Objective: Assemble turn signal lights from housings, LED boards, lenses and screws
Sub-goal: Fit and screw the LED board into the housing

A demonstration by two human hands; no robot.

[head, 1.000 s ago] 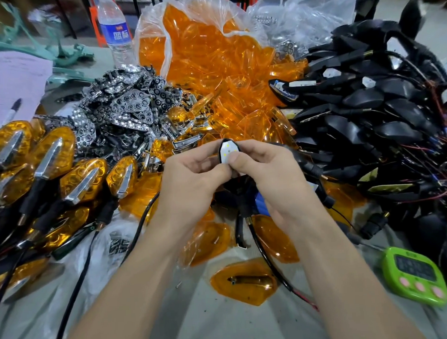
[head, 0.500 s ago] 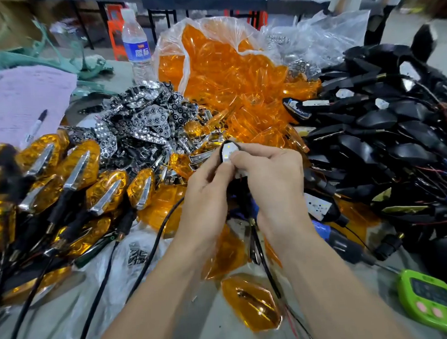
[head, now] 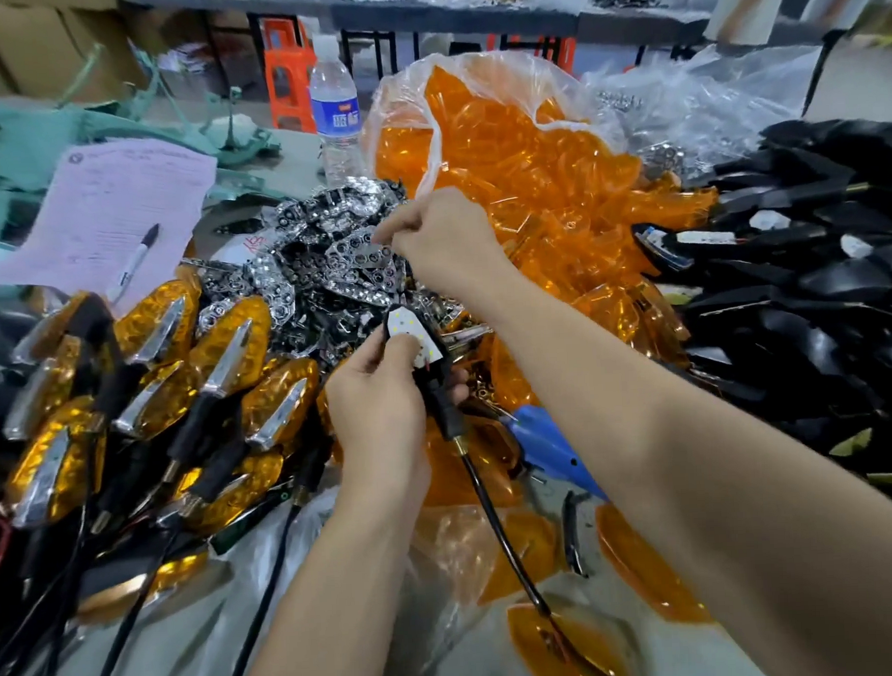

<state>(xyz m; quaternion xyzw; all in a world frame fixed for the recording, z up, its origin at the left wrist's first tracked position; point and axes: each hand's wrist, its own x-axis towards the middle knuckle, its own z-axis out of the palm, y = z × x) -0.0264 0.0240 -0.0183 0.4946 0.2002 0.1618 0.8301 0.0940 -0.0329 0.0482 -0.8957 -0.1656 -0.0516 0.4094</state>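
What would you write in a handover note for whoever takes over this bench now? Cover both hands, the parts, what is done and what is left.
Left hand grips a black housing with its white LED board seated, thumb on the board.
Right hand is over the chrome reflector pile, fingers curled; whether it holds one is unclear.
Orange lenses are in the bag behind; spare housings on the right; finished lights on the left; blue tool beside the right forearm.
Done: board in. Left: probably reflector, lens, screws.
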